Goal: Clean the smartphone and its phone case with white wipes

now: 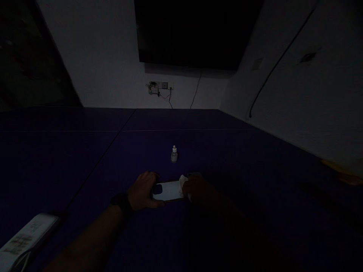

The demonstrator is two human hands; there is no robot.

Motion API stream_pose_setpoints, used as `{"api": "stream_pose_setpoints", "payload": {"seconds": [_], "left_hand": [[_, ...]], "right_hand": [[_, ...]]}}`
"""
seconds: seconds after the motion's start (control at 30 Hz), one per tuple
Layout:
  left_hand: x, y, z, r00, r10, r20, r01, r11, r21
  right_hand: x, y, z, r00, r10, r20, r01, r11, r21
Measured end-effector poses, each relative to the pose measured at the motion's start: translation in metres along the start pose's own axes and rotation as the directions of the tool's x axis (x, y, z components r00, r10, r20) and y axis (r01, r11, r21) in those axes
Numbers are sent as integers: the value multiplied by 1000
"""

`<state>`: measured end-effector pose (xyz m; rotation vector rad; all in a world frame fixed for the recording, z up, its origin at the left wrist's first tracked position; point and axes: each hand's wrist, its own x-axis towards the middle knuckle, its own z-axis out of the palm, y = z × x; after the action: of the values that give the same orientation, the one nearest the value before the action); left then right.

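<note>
A pale phone case (pixel 169 191) with a dark rim lies sideways on the dark blue table. The camera cutout at its left end shows the same dark blue as the table. My left hand (pixel 143 193) wears a dark watch and grips that end, thumb along the near edge and fingers at the far edge. At the right end, my right hand (pixel 197 189) is closed on a white tissue (pixel 182 183) pressed on the case's surface. Deep shadow covers most of this hand. Just beyond the case stands a small dropper bottle (pixel 174 155) with a white cap.
A white power strip (pixel 30 234) with a cable lies at the near left. Behind the table, wall sockets (pixel 159 86) with wires sit below a large black screen (pixel 195 34). A yellowish object (pixel 342 172) lies at the far right edge. The room is very dim.
</note>
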<state>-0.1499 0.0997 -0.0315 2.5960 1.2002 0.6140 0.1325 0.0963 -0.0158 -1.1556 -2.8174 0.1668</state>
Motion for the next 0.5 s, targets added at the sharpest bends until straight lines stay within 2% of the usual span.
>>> {"api": "stream_pose_setpoints", "payload": {"seconds": [0.2,0.37,0.5], "left_hand": [[0,0,0,1000,1,9,-1,1000,9],[0,0,-1,1000,-3,17,3,1000,13],[0,0,0,1000,-3,17,3,1000,13]], "right_hand": [[2,-3,5,992,121,-38,-124,988,-89],[4,0,13,999,49,-5,-49,998,-43],[3,5,15,993,-33,-113,45,993,106]]}}
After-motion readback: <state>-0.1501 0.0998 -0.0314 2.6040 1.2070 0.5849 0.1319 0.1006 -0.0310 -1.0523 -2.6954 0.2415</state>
